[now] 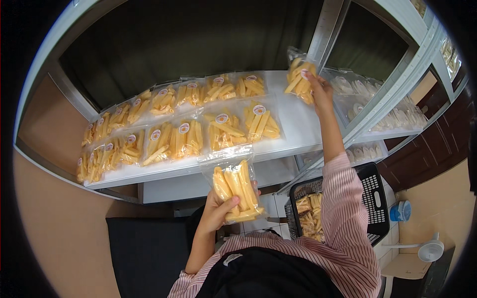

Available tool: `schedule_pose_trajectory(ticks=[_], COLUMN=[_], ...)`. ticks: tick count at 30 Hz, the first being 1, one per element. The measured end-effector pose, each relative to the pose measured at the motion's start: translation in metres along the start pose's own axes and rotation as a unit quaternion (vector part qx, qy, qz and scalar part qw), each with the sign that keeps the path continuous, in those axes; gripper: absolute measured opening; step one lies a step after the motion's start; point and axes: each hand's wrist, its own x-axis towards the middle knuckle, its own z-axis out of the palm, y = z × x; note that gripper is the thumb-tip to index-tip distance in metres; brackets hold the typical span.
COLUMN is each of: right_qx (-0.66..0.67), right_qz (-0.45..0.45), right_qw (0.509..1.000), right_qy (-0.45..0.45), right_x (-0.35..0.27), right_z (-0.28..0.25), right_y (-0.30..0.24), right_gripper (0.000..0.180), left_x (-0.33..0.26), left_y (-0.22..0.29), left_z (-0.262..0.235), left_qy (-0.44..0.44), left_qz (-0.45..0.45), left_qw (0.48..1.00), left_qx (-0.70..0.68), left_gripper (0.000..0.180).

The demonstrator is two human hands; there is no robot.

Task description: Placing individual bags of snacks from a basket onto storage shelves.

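My left hand (216, 210) is closed round a clear zip bag of pale yellow sticks (238, 188), held upright in front of the shelf's near edge. No label shows on this bag's visible side. Out at the shelf's right end, my right hand (321, 90) grips another clear bag of yellow sticks (297, 82) with a round label. That bag hangs tilted over the white shelf (293, 124), near the metal post; whether it touches the shelf I cannot tell. Two rows of similar labelled bags (185, 130) lie along the shelf to the left.
Below my right arm a black plastic basket (370, 188) holds several more filled bags. Bags with whitish contents (387, 116) fill the neighbouring shelf. A metal post (325, 30) divides the racks. A black seat (144, 253) stands at lower left, a blue tub (399, 212) at right.
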Motion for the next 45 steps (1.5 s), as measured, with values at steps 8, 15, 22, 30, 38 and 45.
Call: schedule_pose_trajectory(ticks=[8,15,22,30,38,45], right_qx=[-0.415,-0.474,-0.449,-0.432,-0.465,-0.267], right_qz=[0.028,0.024,0.031,-0.138,-0.222,-0.169], right_qw=[0.907,0.879,0.879,0.884,0.838,0.931], right_qy=[0.063,-0.05,-0.156,-0.116,-0.18,-0.181], right_x=[0.054,0.067,0.06,0.023,0.01,-0.106], right_z=[0.046,0.031,0.037,0.042,0.04,0.041], right_y=[0.058,0.05,0.046,0.038,0.038,-0.044], right_gripper=[0.073,0.085,0.078,0.058,0.044,0.033], left_x=[0.001,0.023,0.04,0.035,0.039,0.038], left_y=[0.014,0.018,0.005,-0.004,-0.013,-0.014], left_z=[-0.007,0.002,0.01,0.006,0.012,0.005], left_qy=[0.064,0.092,0.11,0.124,0.096,0.125], left_qz=[0.04,0.057,0.035,0.038,0.021,0.045], left_qw=[0.997,0.992,0.988,0.988,0.99,0.987], left_qx=[0.016,0.063,0.107,0.085,0.103,0.085], left_gripper=[0.045,0.053,0.033,0.035,0.035,0.036])
